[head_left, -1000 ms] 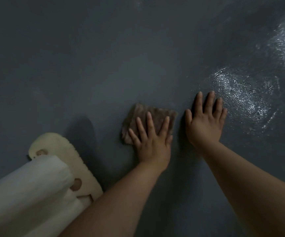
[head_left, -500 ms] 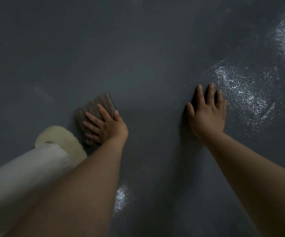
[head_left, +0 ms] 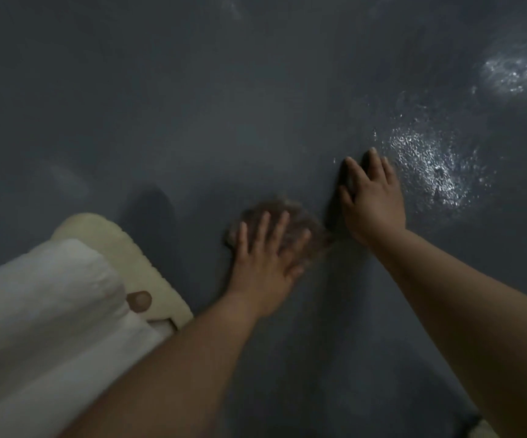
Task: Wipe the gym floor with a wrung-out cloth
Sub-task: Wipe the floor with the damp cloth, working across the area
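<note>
- Cloth (head_left: pixel 290 216): brown, blurred at its edges, flat on the gym floor (head_left: pixel 192 105). I take it as my landmark. It lies under my left hand and just beside my right hand.
- Left hand (head_left: pixel 267 263): palm down on the near part of the cloth, fingers straight and spread, pressing it to the floor. Grip released; nothing is curled round the cloth.
- Right hand (head_left: pixel 373 203): just right of the cloth, palm flat on the bare floor, fingers straight and close together. Grip released, holding nothing. Whether its heel touches the cloth edge I cannot tell.
- Gym floor: dark grey, matt around the cloth.
- Wet patch (head_left: pixel 429 172): glistening speckled sheen on the floor, right of the cloth and beyond my right hand.
- Second wet patch (head_left: pixel 521 74): far right of the cloth, near the upper frame edge.
- Cream slipper (head_left: pixel 135 257): left of the cloth, well apart from it, scalloped edge, with a toe (head_left: pixel 140 301) showing through a hole.
- White trouser leg (head_left: pixel 44 311): left of the cloth, covering the near part of the slipper.
</note>
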Action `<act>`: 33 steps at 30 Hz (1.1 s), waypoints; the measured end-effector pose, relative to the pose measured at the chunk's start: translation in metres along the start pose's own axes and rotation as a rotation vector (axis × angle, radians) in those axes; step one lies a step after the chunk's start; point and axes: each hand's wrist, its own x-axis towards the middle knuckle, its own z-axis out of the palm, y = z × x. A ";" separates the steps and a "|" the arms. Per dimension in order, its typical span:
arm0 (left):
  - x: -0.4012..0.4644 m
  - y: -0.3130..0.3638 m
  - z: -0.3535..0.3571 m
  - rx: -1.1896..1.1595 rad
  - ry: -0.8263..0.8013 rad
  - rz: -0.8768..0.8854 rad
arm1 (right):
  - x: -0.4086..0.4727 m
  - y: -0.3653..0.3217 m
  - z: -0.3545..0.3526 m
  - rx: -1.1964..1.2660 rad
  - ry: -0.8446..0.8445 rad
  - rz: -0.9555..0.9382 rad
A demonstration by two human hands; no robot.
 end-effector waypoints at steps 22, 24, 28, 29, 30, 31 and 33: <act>0.022 0.098 -0.018 -0.086 -0.132 -0.051 | -0.094 0.043 0.003 0.106 0.111 0.141; 0.070 0.077 -0.040 -0.075 -0.184 -0.094 | -0.087 0.047 -0.001 0.096 0.140 0.151; 0.131 0.042 -0.066 -0.175 -0.205 -0.311 | -0.074 0.056 -0.008 0.113 0.135 0.204; 0.136 0.042 -0.068 -0.188 -0.211 -0.336 | -0.073 0.058 -0.009 0.116 0.138 0.213; 0.136 0.046 -0.068 -0.181 -0.211 -0.342 | -0.073 0.060 -0.009 0.118 0.143 0.219; 0.134 0.053 -0.067 -0.165 -0.207 -0.334 | -0.073 0.062 -0.010 0.127 0.148 0.220; 0.123 0.076 -0.063 -0.121 -0.195 -0.261 | -0.074 0.066 -0.012 0.183 0.158 0.222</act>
